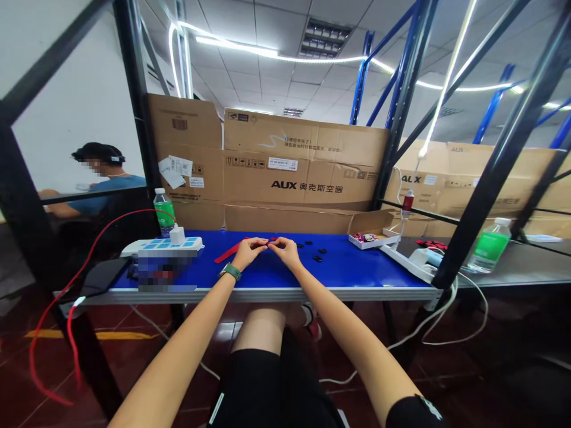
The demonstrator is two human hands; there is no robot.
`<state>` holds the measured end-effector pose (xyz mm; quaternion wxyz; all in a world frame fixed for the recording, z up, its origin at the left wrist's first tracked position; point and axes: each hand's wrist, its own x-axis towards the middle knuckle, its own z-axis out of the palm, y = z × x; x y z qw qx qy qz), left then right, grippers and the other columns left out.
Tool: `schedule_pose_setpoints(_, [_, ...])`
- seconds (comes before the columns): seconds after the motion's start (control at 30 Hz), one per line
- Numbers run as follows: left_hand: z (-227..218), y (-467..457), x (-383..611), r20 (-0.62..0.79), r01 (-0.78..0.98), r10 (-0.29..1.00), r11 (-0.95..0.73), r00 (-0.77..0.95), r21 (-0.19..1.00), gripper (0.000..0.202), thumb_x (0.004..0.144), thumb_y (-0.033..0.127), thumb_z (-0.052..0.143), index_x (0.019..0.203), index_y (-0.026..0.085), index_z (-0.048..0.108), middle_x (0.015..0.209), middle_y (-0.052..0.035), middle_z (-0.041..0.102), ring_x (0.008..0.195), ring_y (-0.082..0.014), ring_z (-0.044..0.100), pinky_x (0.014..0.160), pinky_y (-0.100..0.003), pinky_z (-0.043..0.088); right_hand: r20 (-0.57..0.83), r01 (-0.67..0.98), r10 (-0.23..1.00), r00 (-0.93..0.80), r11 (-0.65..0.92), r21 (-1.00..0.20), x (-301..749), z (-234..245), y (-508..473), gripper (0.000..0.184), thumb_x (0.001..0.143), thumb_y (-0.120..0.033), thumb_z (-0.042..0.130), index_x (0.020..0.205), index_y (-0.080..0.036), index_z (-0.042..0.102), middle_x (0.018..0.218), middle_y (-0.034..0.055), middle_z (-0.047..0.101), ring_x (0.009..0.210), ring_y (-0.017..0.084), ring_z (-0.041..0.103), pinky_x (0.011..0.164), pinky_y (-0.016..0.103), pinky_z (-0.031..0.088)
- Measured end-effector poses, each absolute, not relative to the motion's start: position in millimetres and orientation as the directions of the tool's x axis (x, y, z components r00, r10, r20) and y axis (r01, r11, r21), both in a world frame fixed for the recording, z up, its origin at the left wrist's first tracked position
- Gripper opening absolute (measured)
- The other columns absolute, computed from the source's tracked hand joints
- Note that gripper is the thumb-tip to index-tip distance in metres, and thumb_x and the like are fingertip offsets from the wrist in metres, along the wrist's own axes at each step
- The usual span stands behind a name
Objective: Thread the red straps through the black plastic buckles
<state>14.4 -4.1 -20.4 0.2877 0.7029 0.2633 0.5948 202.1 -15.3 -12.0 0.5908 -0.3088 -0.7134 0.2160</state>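
My left hand (250,253), with a green-banded watch (231,271) on its wrist, is closed in a pinch above the blue tabletop. Facing it, my right hand (286,252) pinches too, and the fingertips of both nearly meet. Between them is a small dark piece (268,243), too small to name. A red strap (226,255) lies on the table beside my left hand and runs behind it; a bit of red also shows behind the fingertips. Several small black pieces, one of them a flat black piece (317,258), lie scattered to the right of my right hand.
A power strip (154,245) and a green-labelled bottle (164,215) stand at the left. On the right are an open small box (373,239) with red items and a white power strip (408,265). Cardboard (307,172) walls the back. A person (104,184) sits far left.
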Motion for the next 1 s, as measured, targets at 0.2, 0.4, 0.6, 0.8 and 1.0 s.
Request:
schedule_pose_setpoints(0.2, [-20, -6, 15, 0.686, 0.022, 0.709, -0.697, 0.162, 0.716, 0.034, 0.069, 0.043, 0.083, 0.085, 0.015, 0.074, 0.105, -0.0141, 0.076, 0.103, -0.0279, 0.071, 0.098, -0.046, 0.054, 0.664, 0.129, 0.742, -0.095, 0.670, -0.731, 203, -14, -9, 0.028, 0.073, -0.047, 0.076, 0.074, -0.019, 0.075, 0.079, 0.0053, 0.075, 0.077, 0.023, 0.070, 0.076, 0.031, 0.053])
schedule_pose_setpoints(0.4, [-18, -11, 14, 0.679, 0.122, 0.716, -0.697, 0.160, 0.706, 0.036, 0.072, 0.043, 0.081, 0.094, 0.015, 0.075, 0.104, -0.0120, 0.076, 0.096, -0.0262, 0.072, 0.091, -0.042, 0.057, 0.557, -0.076, 0.797, -0.233, 0.556, -0.828, 202, -15, -9, 0.036, 0.064, -0.044, 0.085, 0.088, -0.019, 0.074, 0.094, 0.0054, 0.075, 0.091, 0.022, 0.070, 0.085, 0.033, 0.054])
schedule_pose_setpoints(0.6, [-18, -7, 14, 0.662, 0.182, 0.719, -0.694, 0.211, 0.696, 0.038, 0.091, 0.044, 0.054, 0.098, 0.015, 0.079, 0.102, -0.0123, 0.077, 0.097, -0.0265, 0.072, 0.092, -0.043, 0.056, 0.344, -0.272, 0.916, -0.206, 0.284, -0.920, 204, -18, -6, 0.052, 0.060, -0.038, 0.089, 0.102, -0.019, 0.064, 0.081, 0.0017, 0.071, 0.071, 0.016, 0.069, 0.068, 0.029, 0.057])
schedule_pose_setpoints(0.8, [-20, -10, 12, 0.685, 0.358, 0.689, -0.718, 0.238, 0.597, 0.022, 0.082, 0.032, 0.068, 0.095, 0.018, 0.079, 0.093, -0.0078, 0.079, 0.085, -0.0235, 0.073, 0.081, -0.036, 0.058, 0.326, -0.256, 0.919, -0.220, 0.268, -0.929, 202, -19, -8, 0.045, 0.065, -0.036, 0.087, 0.098, -0.018, 0.062, 0.073, 0.0004, 0.068, 0.060, 0.011, 0.064, 0.053, 0.021, 0.051])
schedule_pose_setpoints(1.0, [-10, -26, 16, 0.777, 0.531, 0.593, -0.736, 0.209, 0.419, 0.013, 0.084, 0.022, 0.064, 0.082, 0.020, 0.076, 0.080, -0.0036, 0.077, 0.071, -0.0177, 0.070, 0.071, -0.029, 0.055, 0.301, -0.280, 0.919, -0.255, 0.228, -0.933, 202, -16, -15, 0.053, 0.063, -0.033, 0.090, 0.104, -0.018, 0.060, 0.077, 0.0012, 0.070, 0.065, 0.013, 0.068, 0.062, 0.023, 0.055])
